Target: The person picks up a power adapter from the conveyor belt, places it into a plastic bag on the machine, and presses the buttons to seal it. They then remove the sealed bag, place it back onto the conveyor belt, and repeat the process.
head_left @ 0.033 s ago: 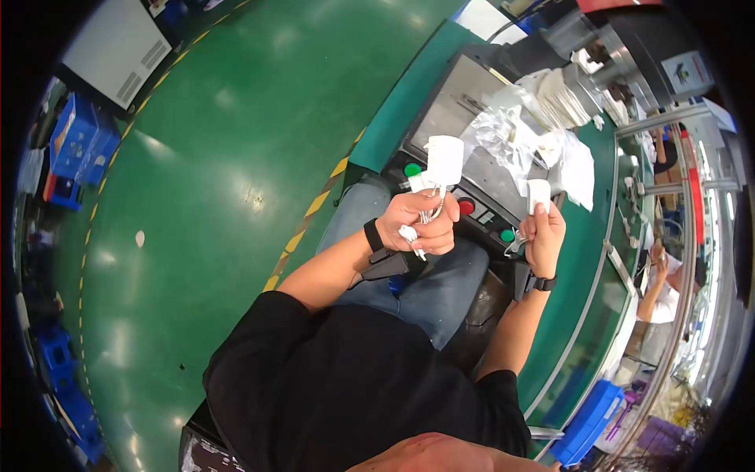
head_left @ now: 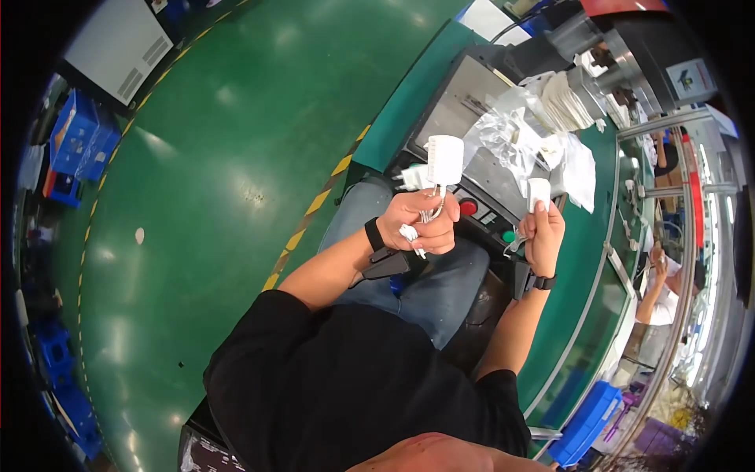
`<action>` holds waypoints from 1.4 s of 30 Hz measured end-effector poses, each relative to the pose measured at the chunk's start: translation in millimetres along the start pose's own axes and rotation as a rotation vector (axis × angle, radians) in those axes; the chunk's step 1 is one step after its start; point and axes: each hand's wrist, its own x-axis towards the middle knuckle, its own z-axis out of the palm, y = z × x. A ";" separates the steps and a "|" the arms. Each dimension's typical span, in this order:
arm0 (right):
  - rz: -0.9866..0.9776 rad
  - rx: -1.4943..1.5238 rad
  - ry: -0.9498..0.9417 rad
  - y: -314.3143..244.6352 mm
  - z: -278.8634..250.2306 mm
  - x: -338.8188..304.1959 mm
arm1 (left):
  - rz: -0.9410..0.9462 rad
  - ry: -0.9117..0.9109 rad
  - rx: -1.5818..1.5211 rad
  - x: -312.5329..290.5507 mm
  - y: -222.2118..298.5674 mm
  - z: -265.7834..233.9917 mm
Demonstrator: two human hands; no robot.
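My left hand [head_left: 421, 223] is closed around white cable ends and holds a white power adapter [head_left: 444, 160] upright above my lap; a second white plug piece [head_left: 414, 178] sticks out beside it. Further right, my right hand [head_left: 543, 234] grips a smaller white adapter [head_left: 539, 193] close to the machine's control panel [head_left: 487, 189]. Both wrists wear black bands. I am seated, in a black shirt and jeans.
The panel carries a red button [head_left: 469, 207] and a green button [head_left: 510, 236]. Clear plastic bags [head_left: 507, 138] and a stack of white parts [head_left: 566, 98] lie on the green bench [head_left: 586, 236]. Blue crates [head_left: 79, 138] stand far left, another person [head_left: 657, 291] works at right, and striped tape [head_left: 314, 208] marks the floor.
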 end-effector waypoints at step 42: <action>0.137 0.175 0.075 43.3 1.0 76.8 | 0.274 0.558 0.129 -0.4 31.7 12.6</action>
